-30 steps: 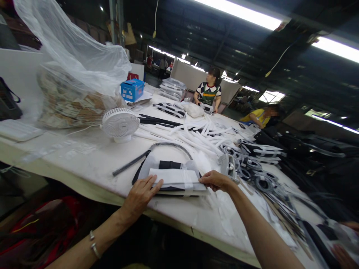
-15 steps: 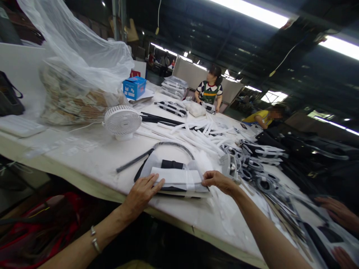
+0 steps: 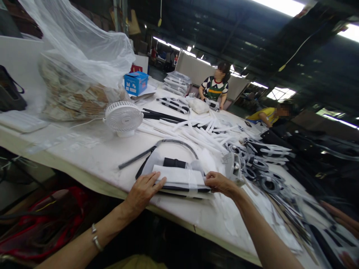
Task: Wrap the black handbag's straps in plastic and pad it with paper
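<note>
A folded black bag [image 3: 144, 167] lies at the table's near edge, partly covered by translucent wrapping, with a black band across its top. Along its front runs a folded white foam sheet [image 3: 178, 175], with a clear strip across it near the right end. My left hand [image 3: 144, 188] rests on the left end of the sheet, fingers stretched out. At the right end, my right hand [image 3: 220, 182] pinches the edge of the sheet between thumb and fingers; the fingertips are partly hidden. A grey-black strap [image 3: 179, 144] curves behind the bag.
Behind stand a white fan [image 3: 123, 117], a blue box [image 3: 136, 83] and a large plastic bag of packets [image 3: 75, 89]. White strips [image 3: 202, 130] lie mid-table. Rightward are a tape dispenser [image 3: 232, 164] and coiled straps [image 3: 266, 182]. Another person's hand [image 3: 340, 215] is at far right.
The view has shifted slightly, so the table things sit a little further right. Both hands keep nearly the same place on the bag and sheet. The co-worker's hands at far right have moved a little.
</note>
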Tool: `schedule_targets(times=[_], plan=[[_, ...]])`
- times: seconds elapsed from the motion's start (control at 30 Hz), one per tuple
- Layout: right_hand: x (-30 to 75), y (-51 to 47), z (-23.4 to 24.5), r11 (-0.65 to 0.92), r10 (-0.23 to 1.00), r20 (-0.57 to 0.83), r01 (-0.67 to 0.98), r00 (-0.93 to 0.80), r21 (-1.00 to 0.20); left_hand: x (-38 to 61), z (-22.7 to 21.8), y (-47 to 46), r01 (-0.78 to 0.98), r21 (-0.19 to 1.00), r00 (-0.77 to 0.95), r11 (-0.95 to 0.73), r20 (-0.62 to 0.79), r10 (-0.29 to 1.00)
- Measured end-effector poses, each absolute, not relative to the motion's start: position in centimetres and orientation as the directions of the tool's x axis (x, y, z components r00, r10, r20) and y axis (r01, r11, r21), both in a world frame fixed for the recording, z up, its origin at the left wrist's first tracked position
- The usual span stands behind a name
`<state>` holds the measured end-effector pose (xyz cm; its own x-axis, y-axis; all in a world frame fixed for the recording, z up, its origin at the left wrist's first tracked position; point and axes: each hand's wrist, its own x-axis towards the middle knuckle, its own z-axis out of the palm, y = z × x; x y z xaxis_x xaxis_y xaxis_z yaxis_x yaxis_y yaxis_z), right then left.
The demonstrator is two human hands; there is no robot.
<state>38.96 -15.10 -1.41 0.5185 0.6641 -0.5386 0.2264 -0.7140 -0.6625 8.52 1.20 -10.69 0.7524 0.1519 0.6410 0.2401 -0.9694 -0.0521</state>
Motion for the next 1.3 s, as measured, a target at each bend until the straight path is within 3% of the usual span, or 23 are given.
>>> schedule_targets(times=[0.13,0.33,0.43,0.57,0.7,0.83,0.97,1.03,1.17,1.3], plan=[[39.3,-14.8,0.1,-0.696,0.694,-0.450,0.363,0.562,-0.620,8.4,-10.6,1.2,0.249,-0.050,0.763,-0.967,0.626,0.164],[39.7,-11.1,2.2,-0.622,0.738,-0.154,0.573,0.658,-0.534,8.3,-10.7,1.3,0.243,-0.036,0.773,-0.969,0.610,0.172],[38.5,-9.4,1.2,-0.660,0.710,-0.103,0.607,0.697,-0.443,8.6,-11.6,1.1,0.281,-0.043,0.739,-0.959,0.647,0.188],[36.6,-9.0,-1.5,-0.643,0.735,-0.056,0.668,0.676,-0.376,9.5,-13.5,1.1,0.341,-0.037,0.578,-0.939,0.796,0.179],[38.1,-9.4,-5.0,-0.543,0.780,0.134,0.768,0.611,-0.339,10.0,-13.7,1.6,0.338,-0.089,0.505,-0.937,0.857,0.101],[41.5,-8.8,-7.0,-0.597,0.721,0.109,0.693,0.684,-0.403,9.9,-12.6,1.4,0.363,-0.112,0.482,-0.925,0.872,0.084],[43.0,-8.3,-7.4,-0.593,0.773,-0.013,0.715,0.634,-0.371,10.5,-12.7,1.3,0.391,-0.081,0.393,-0.917,0.915,0.087],[42.5,-8.3,-7.2,-0.545,0.804,0.014,0.746,0.595,-0.382,10.6,-12.9,1.4,0.389,-0.066,0.376,-0.919,0.922,0.093],[40.3,-8.6,-5.8,-0.549,0.766,0.105,0.731,0.634,-0.405,9.6,-12.3,1.0,0.317,-0.063,0.516,-0.946,0.849,0.116],[40.1,-8.4,-4.8,-0.645,0.692,-0.003,0.616,0.722,-0.452,8.7,-11.6,0.9,0.269,-0.049,0.678,-0.962,0.719,0.153]])
